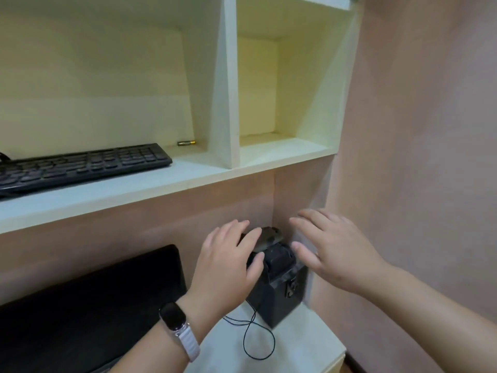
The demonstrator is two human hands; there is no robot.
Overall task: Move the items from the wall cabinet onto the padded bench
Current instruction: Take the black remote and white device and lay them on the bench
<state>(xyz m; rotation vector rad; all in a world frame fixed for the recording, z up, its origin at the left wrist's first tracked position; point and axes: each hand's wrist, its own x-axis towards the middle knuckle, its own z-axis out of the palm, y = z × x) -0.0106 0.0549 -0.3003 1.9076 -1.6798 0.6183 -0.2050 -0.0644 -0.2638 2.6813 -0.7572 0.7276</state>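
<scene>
I see my left hand [228,262] flat on the mouse [269,236], which sits on the black box [279,286] on the desk [295,345]. My right hand [330,249] hangs open beside it, holding nothing. The keyboard [80,165] lies on the cabinet shelf [134,189].

One keyboard [80,165] and one battery [186,143] lie on the cabinet shelf [161,181], the battery near the back right corner of the left compartment. Two compartments show. Below: one black box [279,286], one mouse [269,236] on top of it, one thin cord [258,337], one black cushion [94,305]. Two hands [228,267], one wristband [178,327].
</scene>
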